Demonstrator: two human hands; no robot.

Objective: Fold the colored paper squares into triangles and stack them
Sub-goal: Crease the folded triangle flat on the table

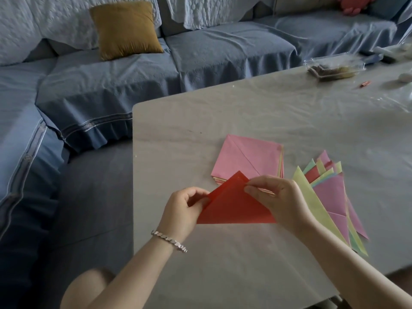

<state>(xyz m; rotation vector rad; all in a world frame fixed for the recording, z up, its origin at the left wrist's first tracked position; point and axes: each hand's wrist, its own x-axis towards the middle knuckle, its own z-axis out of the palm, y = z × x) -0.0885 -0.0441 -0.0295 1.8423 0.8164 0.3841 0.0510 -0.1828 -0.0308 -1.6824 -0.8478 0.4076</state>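
A red paper [234,204] folded into a triangle is held just above the table [178,139], its long edge toward me and its tip pointing away. My left hand [182,210] pinches its left slanted edge. My right hand [278,197] pinches the right edge near the tip. Behind the red paper lies a stack of flat paper squares [247,159] with a creased pink sheet on top. To the right spreads a fanned pile of folded triangles [330,197] in yellow-green, pink, red and light green; my right hand covers part of its left side.
A clear plastic box [334,68] and a small red stick [365,84] sit at the table's far right. A blue-covered sofa [200,52] with a mustard cushion [127,30] wraps round the back and left. My knee [89,288] shows at the bottom left.
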